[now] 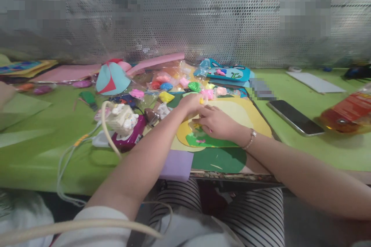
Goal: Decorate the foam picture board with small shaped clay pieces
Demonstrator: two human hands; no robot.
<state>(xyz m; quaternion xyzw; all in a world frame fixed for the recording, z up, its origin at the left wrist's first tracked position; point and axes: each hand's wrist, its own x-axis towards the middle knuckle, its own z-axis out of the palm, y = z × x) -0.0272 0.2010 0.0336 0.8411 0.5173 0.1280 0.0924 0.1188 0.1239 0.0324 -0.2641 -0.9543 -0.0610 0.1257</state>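
My left hand [191,104] and my right hand [217,121] meet over a yellow and green craft sheet [232,123] lying on the green table [43,142]. The left hand's fingers pinch a small yellow piece of clay [201,101]. My right hand lies palm down on the sheet, fingers curled against the left hand; what is under it is hidden. Several clay lumps lie just beyond: pink [208,93], green [194,86], yellow [166,96], blue [166,86].
A phone [294,117] lies to the right, and an orange packet [348,114] farther right. A purple device with a white figure [126,123] and cables sits left. A purple foam block [176,164] is at the table edge. Pink sheets [66,72] and a perforated metal screen stand behind.
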